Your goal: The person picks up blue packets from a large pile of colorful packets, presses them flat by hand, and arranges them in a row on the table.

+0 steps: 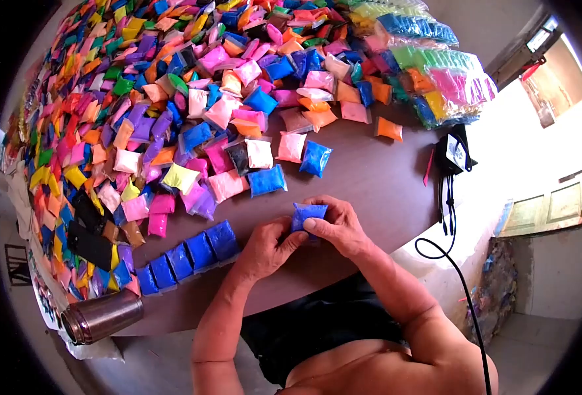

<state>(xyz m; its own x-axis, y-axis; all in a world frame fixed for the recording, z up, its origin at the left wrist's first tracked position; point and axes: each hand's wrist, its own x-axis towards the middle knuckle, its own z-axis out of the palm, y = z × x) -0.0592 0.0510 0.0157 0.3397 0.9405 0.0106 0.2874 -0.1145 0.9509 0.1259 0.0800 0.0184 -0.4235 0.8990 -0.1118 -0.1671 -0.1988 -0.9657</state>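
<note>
Both my hands hold one small blue powder packet (307, 214) just above the brown table (370, 178). My left hand (266, 248) grips its lower left side and my right hand (335, 227) pinches its right side, thumb on top. A row of several blue packets (189, 255) lies side by side on the table to the left of my left hand. Two more loose blue packets (266, 180) (315, 158) rest a little beyond my hands.
A huge heap of small packets in many colours (172, 85) covers the far and left part of the table. Clear bags of bundled packets (435, 79) lie at the far right. A metal flask (100, 317) lies at the near left edge. A black cable (455, 263) hangs off the right.
</note>
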